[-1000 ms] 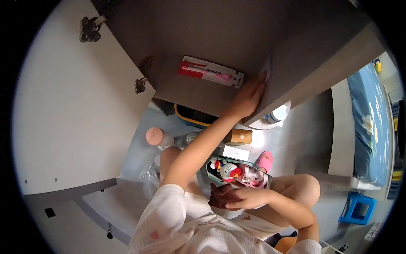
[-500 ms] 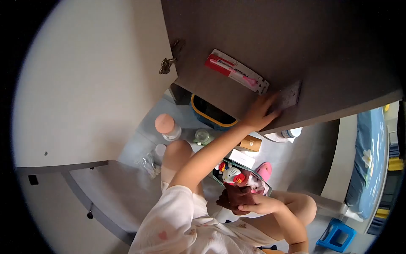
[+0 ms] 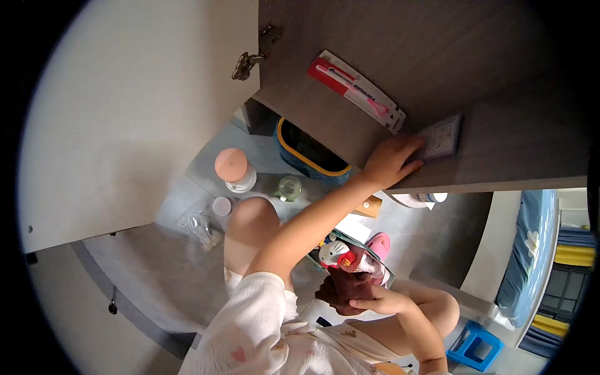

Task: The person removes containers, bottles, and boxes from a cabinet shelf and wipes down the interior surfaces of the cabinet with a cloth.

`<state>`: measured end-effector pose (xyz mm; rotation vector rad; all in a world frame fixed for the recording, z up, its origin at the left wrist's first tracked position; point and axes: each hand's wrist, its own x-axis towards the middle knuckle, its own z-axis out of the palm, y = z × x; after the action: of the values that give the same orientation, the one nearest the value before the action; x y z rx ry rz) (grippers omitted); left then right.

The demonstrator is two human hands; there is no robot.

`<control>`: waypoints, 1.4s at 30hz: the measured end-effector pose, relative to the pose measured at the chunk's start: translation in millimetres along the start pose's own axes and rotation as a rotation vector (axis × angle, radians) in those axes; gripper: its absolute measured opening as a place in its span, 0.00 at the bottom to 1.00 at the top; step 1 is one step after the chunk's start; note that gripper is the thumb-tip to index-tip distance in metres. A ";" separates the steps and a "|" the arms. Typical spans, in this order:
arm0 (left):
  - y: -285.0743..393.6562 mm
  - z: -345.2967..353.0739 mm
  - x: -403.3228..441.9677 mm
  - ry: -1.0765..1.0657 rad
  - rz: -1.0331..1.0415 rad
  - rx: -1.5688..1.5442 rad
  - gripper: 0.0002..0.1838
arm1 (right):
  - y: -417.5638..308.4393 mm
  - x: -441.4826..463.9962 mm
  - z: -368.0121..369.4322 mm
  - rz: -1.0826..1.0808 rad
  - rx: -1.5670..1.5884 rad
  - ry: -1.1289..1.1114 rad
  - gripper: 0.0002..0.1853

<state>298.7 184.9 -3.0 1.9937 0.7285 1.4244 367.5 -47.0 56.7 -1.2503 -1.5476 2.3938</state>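
My left hand [image 3: 392, 161] reaches over the front of a dark wooden shelf [image 3: 487, 150]. Its thumb and fingers are apart, with the fingertips at the near edge of a flat, clear-looking packet [image 3: 441, 137]. Whether they grip that packet is hard to see. Just left of it on the shelf lies a pink toothbrush in a red and white blister pack [image 3: 356, 90]. Low over my lap, my right hand [image 3: 382, 301] is closed round a crumpled dark brown cloth [image 3: 344, 290]. Beneath the cloth stands a box holding a white cat-faced toy [image 3: 335, 253] and pink items.
A white cabinet door [image 3: 137, 112] stands open at left, with a metal hinge [image 3: 247, 64]. On the floor are a yellow-rimmed blue bin [image 3: 300, 165], a pink-lidded jar [image 3: 232, 165], a green glass jar [image 3: 289, 187], a plastic bag [image 3: 199, 226] and a blue stool [image 3: 476, 347].
The view has shifted slightly. My left hand, blurred before, is now sharp at the packet's edge, and the packet lies a little farther right. My right hand keeps the brown cloth.
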 end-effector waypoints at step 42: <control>19.2 -95.0 -74.9 0.246 0.331 0.812 0.18 | -7.4 3.2 -1.2 -0.009 -0.064 -0.108 0.21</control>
<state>188.9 131.5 -11.9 2.6629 1.2873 1.7674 363.4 -41.0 60.4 -1.1386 -1.6679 2.4633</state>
